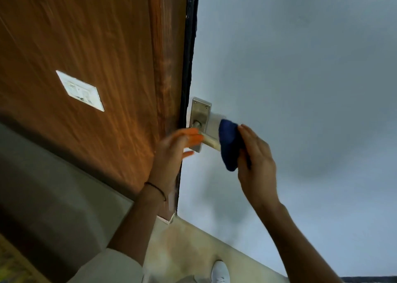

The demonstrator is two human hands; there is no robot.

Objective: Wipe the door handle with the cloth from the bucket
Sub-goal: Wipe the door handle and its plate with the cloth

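Observation:
A metal lever door handle (pixel 209 142) sticks out from a steel backplate (pixel 200 113) on the pale blue-grey door face. A dark blue cloth (pixel 229 145) is wrapped over the outer end of the lever, and my right hand (pixel 256 164) presses it there from the right. My left hand (pixel 176 151) is at the door's edge, its fingertips touching the inner end of the lever near the backplate. The bucket is out of sight.
A brown wooden panel (pixel 90 52) with a white switch plate (pixel 80 90) fills the left. The door's dark edge (pixel 190 46) runs down the middle. Below lie a beige floor (pixel 189 246) and my white shoe (pixel 220 272).

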